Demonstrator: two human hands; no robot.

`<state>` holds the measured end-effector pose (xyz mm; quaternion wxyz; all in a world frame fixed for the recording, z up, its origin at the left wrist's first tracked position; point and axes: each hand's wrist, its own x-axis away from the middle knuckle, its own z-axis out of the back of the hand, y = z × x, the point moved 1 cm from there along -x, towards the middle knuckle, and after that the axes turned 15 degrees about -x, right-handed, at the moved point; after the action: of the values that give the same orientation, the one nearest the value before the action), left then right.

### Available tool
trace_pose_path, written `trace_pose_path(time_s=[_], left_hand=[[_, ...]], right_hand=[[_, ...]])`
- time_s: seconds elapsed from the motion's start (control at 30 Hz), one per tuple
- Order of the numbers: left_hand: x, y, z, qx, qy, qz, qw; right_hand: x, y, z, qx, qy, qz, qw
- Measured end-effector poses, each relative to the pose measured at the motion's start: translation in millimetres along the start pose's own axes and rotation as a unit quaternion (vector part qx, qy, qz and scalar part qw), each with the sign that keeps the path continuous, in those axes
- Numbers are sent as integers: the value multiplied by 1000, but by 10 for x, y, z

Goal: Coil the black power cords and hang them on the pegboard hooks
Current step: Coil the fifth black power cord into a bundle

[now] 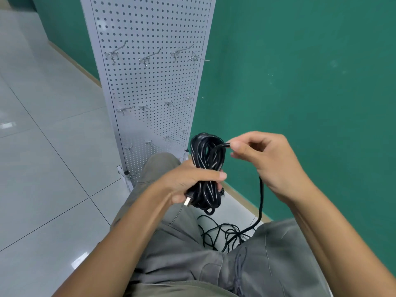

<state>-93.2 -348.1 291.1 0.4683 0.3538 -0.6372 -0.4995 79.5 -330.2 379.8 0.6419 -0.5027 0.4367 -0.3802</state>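
Frame centre: my left hand (192,181) grips coil (206,168); right hand (263,159) pinches cord tail (261,202). I'd wrap tail snugly, keeping tension.

Coiled cord (206,168) between hands, pegboard (150,82) behind, loose cord (225,234) seemingly on floor below.

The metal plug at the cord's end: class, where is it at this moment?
In the head view, the plug sticks out below the left hand, which grips the coiled cord, low centre, in front of the pegboard.
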Motion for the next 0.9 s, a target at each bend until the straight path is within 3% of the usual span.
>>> trace_pose_path(time_s=[0.23,0.63,0.9], left_hand=[[-15,-26,-148,16,-28,-14,999],[-42,-66,-184,19,5,-43,999],[-84,-53,-129,79,118,-35,989]], right_hand=[[-43,30,-238,71,30,-5,997],[-241,241,-383,-147,10,-50,988],[-228,460,-183,-170,-36,-85,981]])
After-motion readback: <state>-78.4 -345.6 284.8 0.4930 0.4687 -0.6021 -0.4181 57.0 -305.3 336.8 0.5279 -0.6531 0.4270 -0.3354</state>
